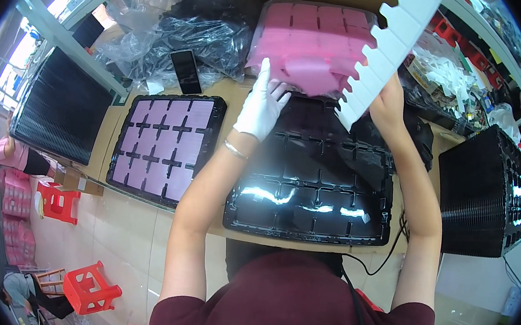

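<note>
My left hand, in a white glove, is raised over the far left corner of a black plastic tray. Its fingers are apart and hold nothing; the tips come close to a plastic-wrapped pink bundle. In my right hand, which looks bare, is a long white strip with a notched, saw-like edge. The strip slants up to the right, past the bundle's right side, and hides part of my fingers. The glossy black tray, divided into cells, lies right before me.
To the left lies a black tray with pink pads in its cells. Tall stacks of black trays stand at far left and right. A phone leans against clear plastic bags. White scraps fill the back right. A cable hangs near me.
</note>
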